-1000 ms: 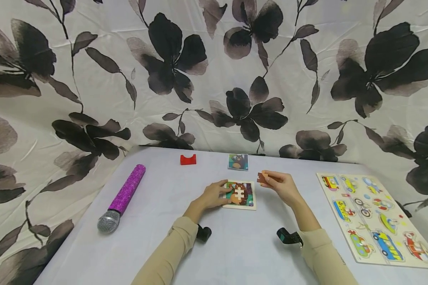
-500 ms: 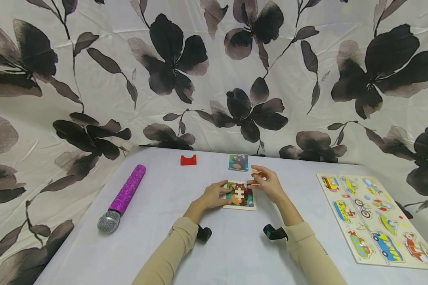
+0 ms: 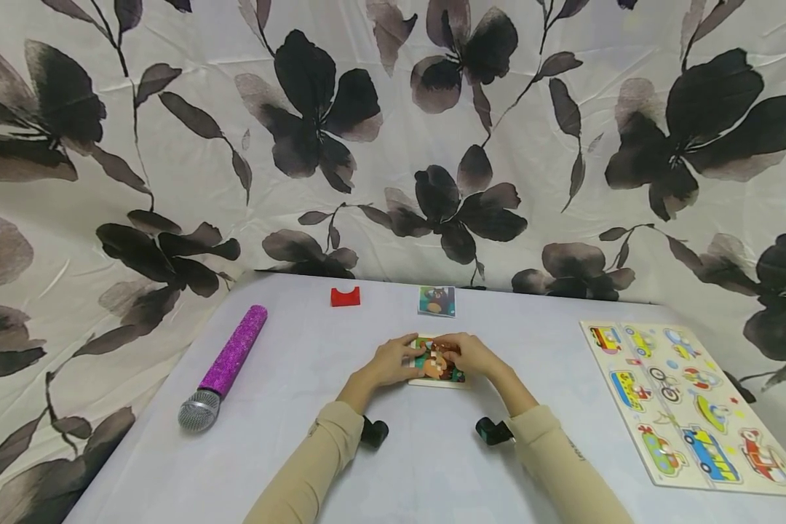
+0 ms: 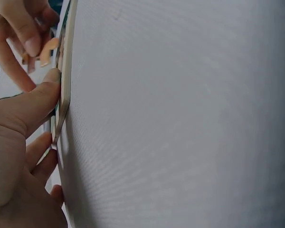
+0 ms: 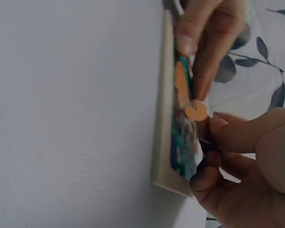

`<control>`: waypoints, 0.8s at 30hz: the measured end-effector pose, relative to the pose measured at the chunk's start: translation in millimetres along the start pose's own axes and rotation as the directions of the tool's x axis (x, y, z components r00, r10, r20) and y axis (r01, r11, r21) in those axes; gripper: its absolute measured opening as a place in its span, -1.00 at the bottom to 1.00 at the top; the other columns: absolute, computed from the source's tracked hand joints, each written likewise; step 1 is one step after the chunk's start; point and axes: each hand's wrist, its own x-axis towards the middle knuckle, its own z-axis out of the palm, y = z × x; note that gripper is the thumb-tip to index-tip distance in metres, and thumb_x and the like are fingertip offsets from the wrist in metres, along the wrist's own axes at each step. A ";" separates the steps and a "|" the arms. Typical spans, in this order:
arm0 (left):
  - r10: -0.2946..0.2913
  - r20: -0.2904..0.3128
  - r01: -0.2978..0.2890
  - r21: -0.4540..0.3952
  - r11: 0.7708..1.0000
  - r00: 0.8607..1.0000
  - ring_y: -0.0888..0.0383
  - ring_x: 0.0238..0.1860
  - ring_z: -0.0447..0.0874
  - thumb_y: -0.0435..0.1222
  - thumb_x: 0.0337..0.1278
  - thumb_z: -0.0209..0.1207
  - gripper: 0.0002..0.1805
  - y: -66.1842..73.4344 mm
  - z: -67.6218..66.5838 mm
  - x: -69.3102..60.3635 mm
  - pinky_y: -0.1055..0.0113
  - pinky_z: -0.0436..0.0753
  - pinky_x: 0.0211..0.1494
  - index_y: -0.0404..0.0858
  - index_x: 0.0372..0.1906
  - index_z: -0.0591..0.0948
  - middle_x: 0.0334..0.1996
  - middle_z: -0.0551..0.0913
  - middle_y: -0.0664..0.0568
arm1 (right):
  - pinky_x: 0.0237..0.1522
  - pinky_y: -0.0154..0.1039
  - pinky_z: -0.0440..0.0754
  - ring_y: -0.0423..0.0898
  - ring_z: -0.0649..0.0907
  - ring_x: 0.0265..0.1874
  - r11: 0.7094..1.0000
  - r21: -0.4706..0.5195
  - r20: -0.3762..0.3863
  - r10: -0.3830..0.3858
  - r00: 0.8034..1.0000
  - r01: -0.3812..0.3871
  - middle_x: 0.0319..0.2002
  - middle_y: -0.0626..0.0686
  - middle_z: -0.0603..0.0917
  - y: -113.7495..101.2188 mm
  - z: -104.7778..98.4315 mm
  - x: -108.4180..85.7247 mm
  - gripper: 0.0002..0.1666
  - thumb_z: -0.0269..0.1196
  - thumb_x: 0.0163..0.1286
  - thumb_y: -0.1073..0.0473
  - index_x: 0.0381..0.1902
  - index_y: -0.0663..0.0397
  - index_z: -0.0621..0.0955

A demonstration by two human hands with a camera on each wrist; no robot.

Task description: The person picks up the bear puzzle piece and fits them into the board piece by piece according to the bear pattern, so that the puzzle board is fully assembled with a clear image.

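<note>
A small wooden jigsaw puzzle (image 3: 437,384) with a bear picture lies on the white table in front of me. My left hand (image 3: 388,363) grips it by its left side, with the thumb at the near edge and a finger at the far edge. Over the middle of the picture, my right hand (image 3: 477,358) pinches a brown and orange puzzle piece (image 5: 197,113) between thumb and fingers. The right wrist view has this piece tilted just above the board; whether it touches the board I cannot tell. Fingers hide part of the picture.
Behind the puzzle lies a bear picture card (image 3: 437,300), with a red curved block (image 3: 345,297) to its left. A purple glitter microphone (image 3: 232,353) lies at the left. A large vehicle puzzle board (image 3: 688,407) is at the right. Floral cloth (image 3: 393,145) hangs behind.
My right hand has moved left and down with the puzzle piece, from beside the small puzzle to over its middle. The left hand stays at the puzzle's left side.
</note>
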 end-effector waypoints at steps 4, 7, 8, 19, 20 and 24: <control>0.006 -0.006 -0.006 -0.008 1.000 1.000 -0.22 0.33 0.24 -0.16 0.10 0.27 -0.46 0.9 -0.7 -0.4 -0.19 0.25 0.28 -0.30 0.17 0.53 0.35 0.28 -0.22 | -0.36 -0.24 0.59 -0.07 0.63 -0.42 0.999 -0.039 -0.037 0.011 0.999 -0.013 -0.34 0.16 0.67 -3.7 4.4 2.4 -0.73 0.19 0.27 0.43 -0.06 0.30 0.50; 0.009 -0.011 -0.010 -0.015 1.000 1.000 -0.22 0.32 0.25 -0.16 0.09 0.28 -0.46 0.7 -0.7 -0.1 -0.18 0.26 0.28 -0.31 0.16 0.53 0.34 0.29 -0.22 | -0.30 -0.18 0.63 -0.01 0.66 -0.37 0.998 -0.056 -0.075 -0.004 0.997 0.000 -0.35 0.16 0.68 -5.6 5.1 4.3 -0.80 0.22 0.25 0.41 -0.14 0.31 0.56; 0.014 -0.011 -0.014 -0.010 1.000 1.000 -0.22 0.32 0.26 -0.16 0.09 0.28 -0.46 0.2 -0.4 0.1 -0.18 0.27 0.27 -0.32 0.16 0.53 0.34 0.29 -0.23 | -0.26 -0.14 0.64 0.02 0.67 -0.33 0.998 -0.061 -0.080 -0.008 0.997 0.003 -0.32 0.18 0.69 -5.9 5.3 4.9 -0.81 0.22 0.26 0.40 -0.15 0.30 0.58; 0.019 -0.016 -0.019 -0.006 1.000 1.000 -0.21 0.32 0.25 -0.15 0.09 0.27 -0.46 -2.2 -0.4 -0.5 -0.18 0.26 0.28 -0.31 0.17 0.53 0.34 0.30 -0.22 | -0.23 -0.09 0.57 -0.01 0.59 -0.31 0.994 -0.106 -0.101 -0.040 0.994 0.030 -0.26 0.14 0.66 1.4 7.7 7.0 -0.75 0.29 0.23 0.28 -0.12 0.26 0.65; 0.014 -0.014 -0.015 -0.010 1.000 1.000 -0.21 0.33 0.25 -0.16 0.10 0.27 -0.46 -1.6 -0.8 -0.7 -0.18 0.25 0.29 -0.31 0.17 0.53 0.34 0.29 -0.22 | -0.21 -0.07 0.56 0.01 0.57 -0.29 0.993 -0.111 -0.094 -0.045 0.995 0.035 -0.24 0.16 0.64 1.7 7.5 6.4 -0.74 0.30 0.23 0.26 -0.12 0.27 0.65; 0.008 -0.009 -0.008 -0.006 1.000 1.000 -0.21 0.33 0.25 -0.16 0.09 0.27 -0.46 -0.1 -0.6 -0.2 -0.17 0.25 0.30 -0.31 0.17 0.52 0.34 0.29 -0.22 | -0.07 0.02 0.54 0.11 0.57 -0.16 0.990 -0.128 -0.109 -0.079 0.991 0.065 -0.17 0.20 0.62 6.6 9.5 4.6 -0.66 0.35 0.18 0.20 -0.11 0.29 0.65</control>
